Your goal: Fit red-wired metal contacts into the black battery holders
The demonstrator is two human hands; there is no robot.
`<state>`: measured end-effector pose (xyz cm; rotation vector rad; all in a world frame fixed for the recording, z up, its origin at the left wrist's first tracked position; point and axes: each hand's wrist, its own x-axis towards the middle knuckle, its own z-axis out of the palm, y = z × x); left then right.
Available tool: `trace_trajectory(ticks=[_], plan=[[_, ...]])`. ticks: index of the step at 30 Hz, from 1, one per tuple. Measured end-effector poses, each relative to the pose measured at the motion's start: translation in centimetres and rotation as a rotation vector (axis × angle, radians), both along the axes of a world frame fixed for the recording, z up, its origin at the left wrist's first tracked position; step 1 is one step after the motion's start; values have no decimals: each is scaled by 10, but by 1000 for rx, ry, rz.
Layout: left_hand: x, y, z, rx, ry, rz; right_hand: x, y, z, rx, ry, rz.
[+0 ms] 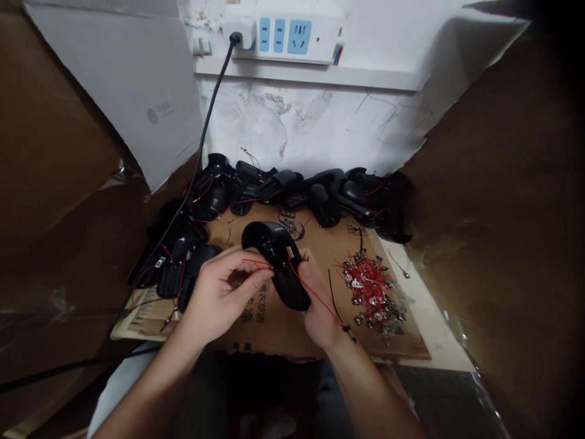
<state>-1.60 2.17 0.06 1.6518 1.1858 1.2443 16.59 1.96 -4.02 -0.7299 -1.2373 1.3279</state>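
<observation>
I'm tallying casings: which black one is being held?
The curved casing in the right hand; other casings lie heaped behind it and further left.

Tilted black curved plastic housing (pixel 291 288), a red wire (pixel 320 292) trailing from it, held between both hands above cardboard

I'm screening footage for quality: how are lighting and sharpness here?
Head view: right edge falls into black shadow; glare spots on the plastic film; black shells merge darkly; small print on the held casing is unreadable.
</observation>
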Motion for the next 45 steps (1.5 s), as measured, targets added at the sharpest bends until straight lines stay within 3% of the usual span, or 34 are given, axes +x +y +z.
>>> trace_trajectory(ticks=[5,16,22,24,28,32,40,45], plan=[[-1,0,2,-162,-97,-52,1,1,-3,1,0,32],[18,-3,0,-154,-236,-7,7,-1,8,163,-210,-92],[7,3,-3,-171,-340,-38,6,0,7,31,-64,-33],[4,3,0,-249,-451,-69,6,0,5,10,-25,-79],[6,2,9,-577,-884,-167,6,4,4,-27,43,-154],[10,3,11,-716,-1106,-138,6,6,5,-79,162,-160],[11,0,7,-602,-1006,-116,10,6,4,-170,180,-130],[13,-4,6,-487,-942,-104,10,5,9,12,-99,-121]])
